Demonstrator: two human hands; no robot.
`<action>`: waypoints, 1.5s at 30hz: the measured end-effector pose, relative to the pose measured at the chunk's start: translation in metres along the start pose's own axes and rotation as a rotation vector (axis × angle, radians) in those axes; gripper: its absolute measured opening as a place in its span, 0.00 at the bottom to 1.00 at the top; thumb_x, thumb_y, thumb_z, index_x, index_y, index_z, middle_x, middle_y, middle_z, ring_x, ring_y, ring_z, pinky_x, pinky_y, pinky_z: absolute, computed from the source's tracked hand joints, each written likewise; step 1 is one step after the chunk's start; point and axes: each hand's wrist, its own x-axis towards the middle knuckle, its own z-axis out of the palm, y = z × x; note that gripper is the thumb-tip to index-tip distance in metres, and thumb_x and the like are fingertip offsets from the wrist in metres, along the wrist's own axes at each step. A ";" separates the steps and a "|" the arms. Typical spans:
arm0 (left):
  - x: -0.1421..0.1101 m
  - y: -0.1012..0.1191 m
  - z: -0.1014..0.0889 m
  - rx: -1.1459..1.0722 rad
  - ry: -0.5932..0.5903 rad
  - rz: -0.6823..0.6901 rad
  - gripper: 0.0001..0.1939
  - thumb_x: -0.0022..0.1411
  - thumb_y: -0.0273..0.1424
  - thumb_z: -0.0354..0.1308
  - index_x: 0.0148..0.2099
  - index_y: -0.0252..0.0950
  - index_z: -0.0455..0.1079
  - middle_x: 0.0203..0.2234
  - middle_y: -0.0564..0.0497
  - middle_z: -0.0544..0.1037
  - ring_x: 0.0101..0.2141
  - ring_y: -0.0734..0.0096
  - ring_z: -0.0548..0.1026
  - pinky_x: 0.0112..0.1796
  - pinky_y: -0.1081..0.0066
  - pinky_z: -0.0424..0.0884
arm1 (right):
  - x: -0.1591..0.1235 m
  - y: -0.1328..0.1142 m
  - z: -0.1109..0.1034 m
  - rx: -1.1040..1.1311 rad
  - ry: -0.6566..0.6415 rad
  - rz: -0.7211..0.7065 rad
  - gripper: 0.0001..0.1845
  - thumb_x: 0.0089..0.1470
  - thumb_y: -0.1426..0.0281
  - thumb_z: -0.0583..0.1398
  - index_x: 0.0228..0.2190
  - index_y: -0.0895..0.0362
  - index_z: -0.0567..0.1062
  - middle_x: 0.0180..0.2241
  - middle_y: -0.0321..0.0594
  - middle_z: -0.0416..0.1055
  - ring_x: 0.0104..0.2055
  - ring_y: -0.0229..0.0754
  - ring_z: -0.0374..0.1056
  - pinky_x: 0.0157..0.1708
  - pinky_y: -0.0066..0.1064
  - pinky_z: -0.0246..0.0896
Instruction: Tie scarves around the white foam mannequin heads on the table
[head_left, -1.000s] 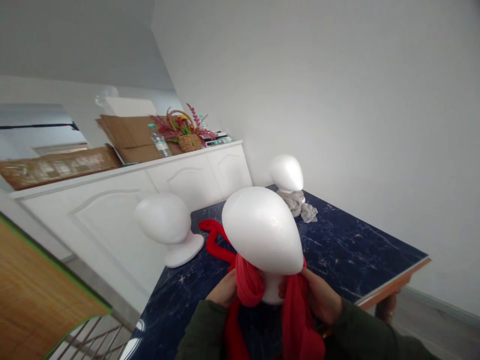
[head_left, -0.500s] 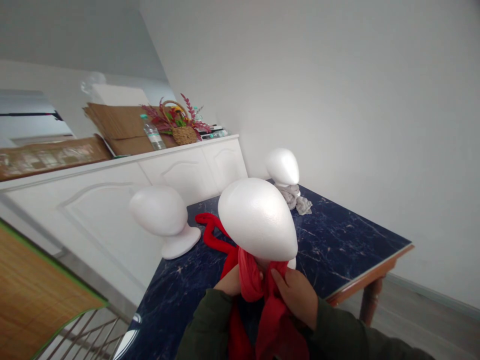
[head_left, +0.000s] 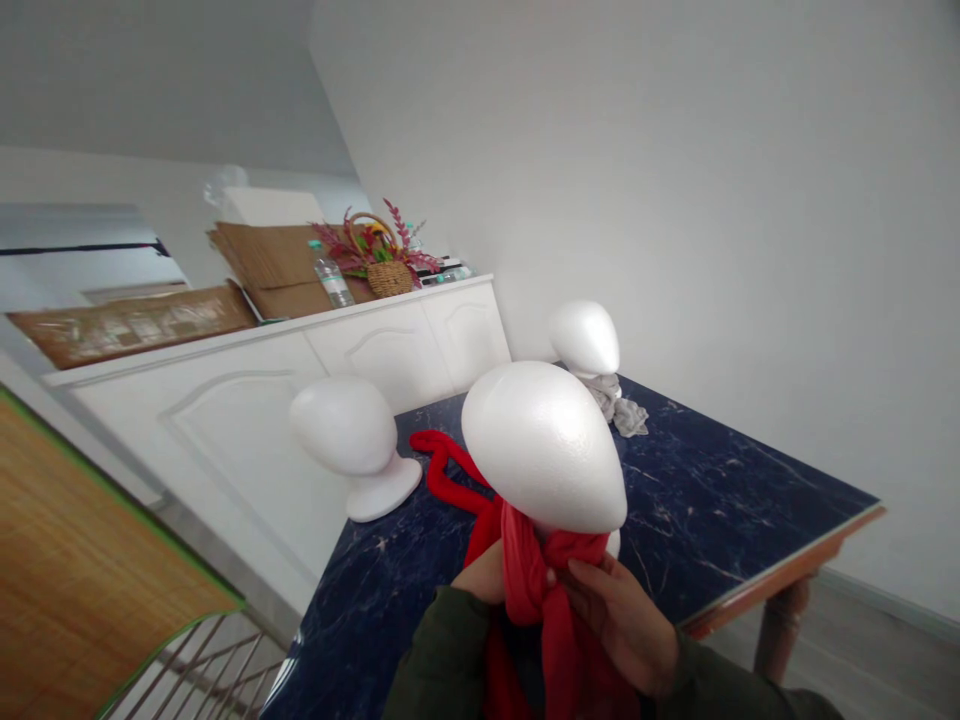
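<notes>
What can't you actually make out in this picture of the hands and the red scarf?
- Head view: the nearest foam head hides its own neck and the red scarf wrapped there.
- The scarf covers most of the left hand, so its grip is unclear.
- The bottom edge cuts off the scarf's hanging ends below the right hand.
- The far foam head has grey cloth at its base; too small to identify.

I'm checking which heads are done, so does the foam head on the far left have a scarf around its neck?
No, the left foam head stands bare on the table; the red scarf wraps the near foam head.
</notes>
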 end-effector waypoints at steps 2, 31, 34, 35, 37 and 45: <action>0.001 0.006 0.003 0.118 -0.105 0.013 0.25 0.43 0.25 0.62 0.48 0.36 0.67 0.45 0.46 0.71 0.47 0.56 0.65 0.51 0.59 0.55 | -0.002 0.006 0.003 0.031 -0.010 0.000 0.13 0.42 0.69 0.59 0.34 0.56 0.67 0.30 0.37 0.69 0.31 0.38 0.65 0.36 0.30 0.58; -0.003 0.012 -0.002 0.141 0.069 0.021 0.21 0.44 0.19 0.55 0.43 0.35 0.69 0.36 0.48 0.75 0.44 0.59 0.68 0.46 0.64 0.61 | 0.022 -0.016 0.010 -1.873 0.036 -0.469 0.04 0.46 0.71 0.52 0.24 0.58 0.66 0.22 0.37 0.66 0.23 0.36 0.61 0.22 0.31 0.38; -0.003 0.011 -0.008 0.101 0.159 -0.018 0.18 0.44 0.19 0.53 0.40 0.34 0.70 0.34 0.50 0.75 0.38 0.63 0.70 0.41 0.68 0.63 | 0.022 -0.017 -0.001 -1.896 0.064 -0.462 0.04 0.46 0.70 0.52 0.24 0.58 0.65 0.22 0.37 0.67 0.23 0.35 0.60 0.22 0.30 0.36; -0.002 0.008 -0.010 0.046 0.155 -0.050 0.17 0.44 0.18 0.52 0.38 0.34 0.70 0.32 0.50 0.75 0.36 0.65 0.71 0.39 0.69 0.64 | 0.022 -0.018 -0.004 -1.900 0.071 -0.458 0.05 0.46 0.69 0.52 0.24 0.58 0.65 0.22 0.37 0.67 0.22 0.35 0.59 0.22 0.30 0.35; 0.000 0.001 -0.015 -0.120 0.167 -0.094 0.14 0.43 0.17 0.51 0.34 0.33 0.69 0.28 0.52 0.74 0.31 0.69 0.71 0.36 0.71 0.65 | 0.023 -0.020 -0.009 -1.904 0.076 -0.460 0.06 0.47 0.68 0.52 0.23 0.58 0.65 0.21 0.37 0.66 0.22 0.34 0.58 0.22 0.30 0.35; 0.003 -0.016 -0.043 -0.658 0.672 -0.063 0.03 0.47 0.27 0.56 0.26 0.34 0.64 0.11 0.61 0.62 0.13 0.83 0.62 0.18 0.80 0.60 | 0.018 -0.023 -0.021 -1.758 -0.019 -0.484 0.07 0.48 0.67 0.52 0.23 0.57 0.65 0.19 0.33 0.64 0.21 0.33 0.57 0.21 0.28 0.38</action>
